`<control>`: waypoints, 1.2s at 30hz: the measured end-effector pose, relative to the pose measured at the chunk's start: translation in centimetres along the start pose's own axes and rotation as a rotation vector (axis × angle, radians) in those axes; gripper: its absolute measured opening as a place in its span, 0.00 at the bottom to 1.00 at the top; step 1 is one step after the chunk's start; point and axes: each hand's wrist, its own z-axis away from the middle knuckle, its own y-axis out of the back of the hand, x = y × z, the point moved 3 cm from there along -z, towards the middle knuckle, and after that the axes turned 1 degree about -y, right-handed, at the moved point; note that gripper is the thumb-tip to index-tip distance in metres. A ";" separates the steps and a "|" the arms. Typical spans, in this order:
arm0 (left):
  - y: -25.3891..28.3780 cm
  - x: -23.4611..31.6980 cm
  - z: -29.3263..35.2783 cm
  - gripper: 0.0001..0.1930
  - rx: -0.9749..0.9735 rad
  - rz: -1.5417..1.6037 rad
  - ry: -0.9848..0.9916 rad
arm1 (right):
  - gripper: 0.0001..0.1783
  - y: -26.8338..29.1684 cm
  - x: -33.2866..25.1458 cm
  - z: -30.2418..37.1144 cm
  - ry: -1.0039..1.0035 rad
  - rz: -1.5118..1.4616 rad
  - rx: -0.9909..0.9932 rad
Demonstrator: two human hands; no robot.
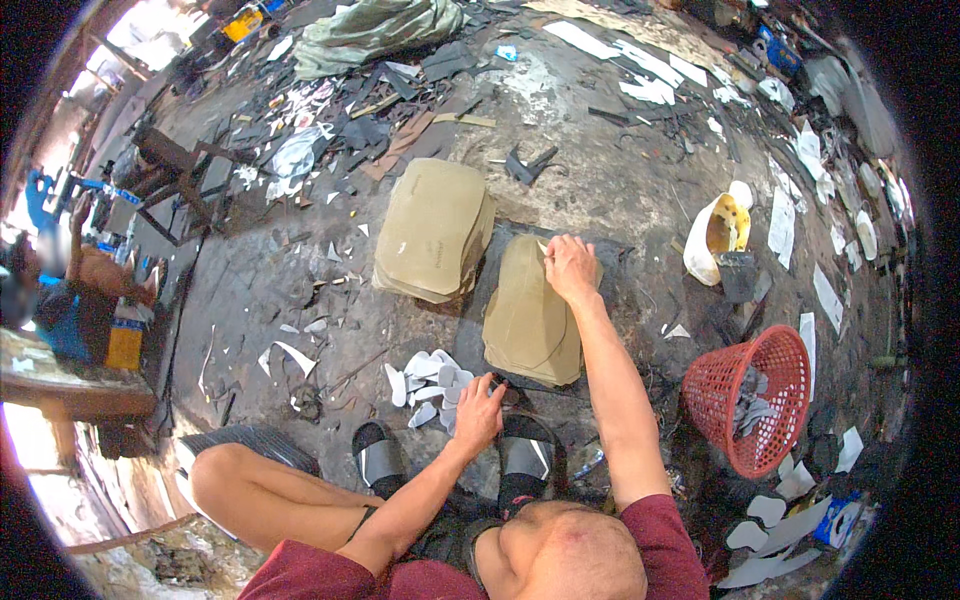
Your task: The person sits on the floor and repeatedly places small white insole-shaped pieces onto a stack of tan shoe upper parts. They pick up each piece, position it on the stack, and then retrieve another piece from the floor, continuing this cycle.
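Note:
My right hand rests at the far end of a stack of tan sole-shaped sheets, its fingers bent and drawn together. What they grip, if anything, is too small to make out. Beside my feet, my left hand is closed at the near side of that stack, with a small dark object at its fingertips. A second, thicker-looking stack of tan sheets lies just to the left, apart from both hands. White sole-shaped cutouts are heaped left of my left hand.
A red plastic basket with grey scraps leans at the right. Beyond it stands a cut-open white container with yellowish residue inside. Scraps litter the floor, and a pale green sack lies at the back. Another person sits at far left.

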 end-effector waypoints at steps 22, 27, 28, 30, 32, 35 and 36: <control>5.2 -2.1 -1.5 0.17 0.208 0.800 0.517 | 0.12 3.9 -7.8 24.8 -1.315 -1.549 0.104; 6.8 0.7 -1.4 0.17 0.300 0.660 0.269 | 0.14 4.8 -8.8 24.9 -0.801 -1.259 -0.028; 7.0 1.4 -1.5 0.17 0.304 0.640 0.198 | 0.15 5.4 -9.2 23.7 -0.588 -1.094 -0.003; 7.8 2.3 -1.5 0.19 0.371 0.518 0.014 | 0.14 5.9 -9.6 21.7 -0.442 -1.022 0.020; 7.3 1.4 -1.7 0.19 0.185 0.822 0.266 | 0.12 5.6 -9.4 20.5 -0.495 -1.183 -0.034; 6.8 -0.6 -1.5 0.18 -0.013 1.487 0.596 | 0.09 5.0 -7.9 20.0 -0.730 -1.393 -0.072; 7.0 -1.4 -1.6 0.17 0.047 1.551 0.621 | 0.08 5.5 -7.2 20.0 -0.661 -1.265 0.052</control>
